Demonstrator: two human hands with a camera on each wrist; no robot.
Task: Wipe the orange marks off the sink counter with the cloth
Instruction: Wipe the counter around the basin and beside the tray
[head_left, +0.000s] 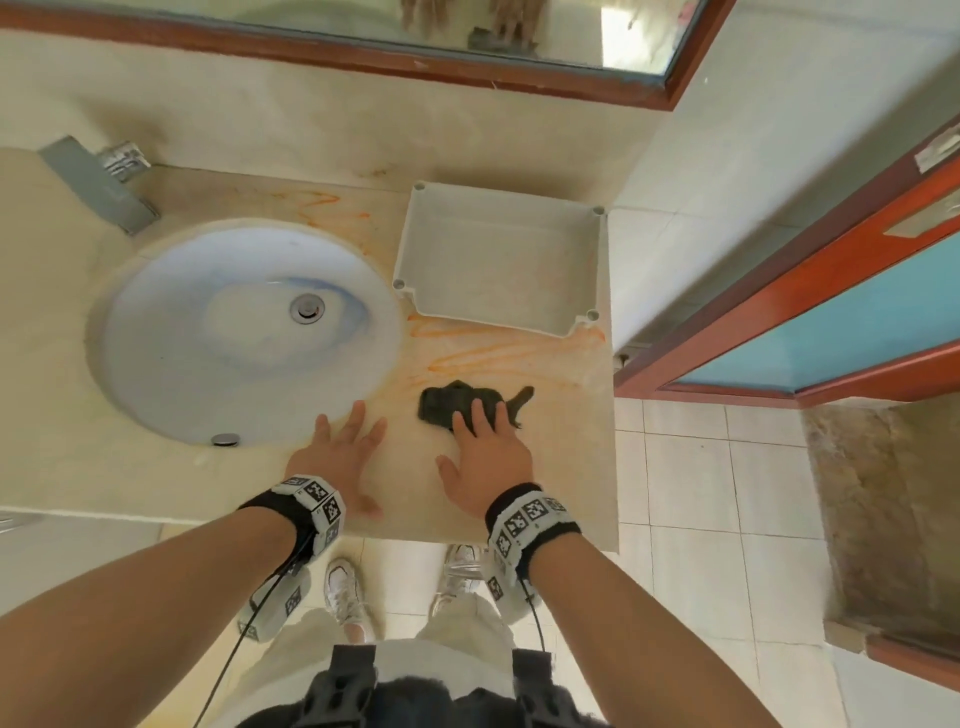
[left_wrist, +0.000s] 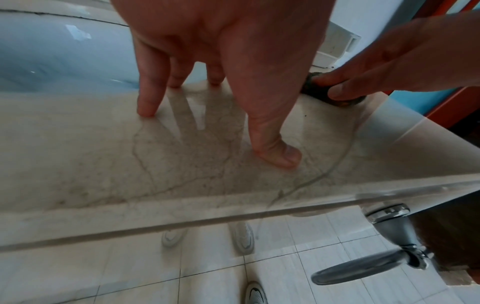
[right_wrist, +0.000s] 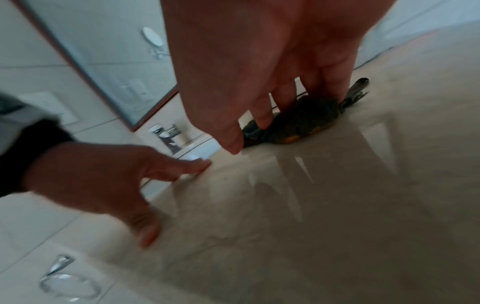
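Observation:
A dark crumpled cloth (head_left: 447, 405) lies on the beige stone counter (head_left: 566, 467), right of the basin. My right hand (head_left: 483, 457) presses it flat with straight fingers; the cloth (right_wrist: 306, 121) shows an orange stain on its underside edge. Orange marks (head_left: 498, 353) streak the counter between the cloth and the tray, and fainter orange marks (head_left: 317, 205) run behind the basin. My left hand (head_left: 340, 457) rests spread on the counter at the basin's rim, fingertips (left_wrist: 146, 109) touching the stone and holding nothing.
A round white basin (head_left: 244, 332) fills the counter's left. A shallow white tray (head_left: 501, 257) sits at the back right against the wall. A grey faucet (head_left: 98, 182) stands at the back left, a mirror (head_left: 363, 31) above. The counter edge (head_left: 613, 415) drops off at right beside a door.

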